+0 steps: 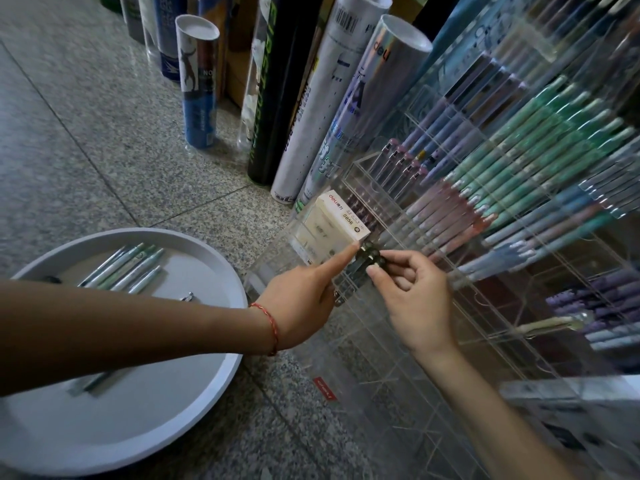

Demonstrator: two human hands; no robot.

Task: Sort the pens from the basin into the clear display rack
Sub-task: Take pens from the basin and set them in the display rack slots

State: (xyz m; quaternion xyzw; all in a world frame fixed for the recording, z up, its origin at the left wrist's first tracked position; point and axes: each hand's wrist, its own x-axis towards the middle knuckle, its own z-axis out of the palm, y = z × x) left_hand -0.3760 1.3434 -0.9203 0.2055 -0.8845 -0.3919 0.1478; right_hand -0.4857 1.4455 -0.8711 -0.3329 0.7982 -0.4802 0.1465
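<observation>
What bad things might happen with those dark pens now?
The right hand only pinches the ends of several dark pens, so one might slip and fall. The left hand points a finger right by the white box at the clear rack; a push might shift it. The left arm hangs over the basin and might bump it.
</observation>
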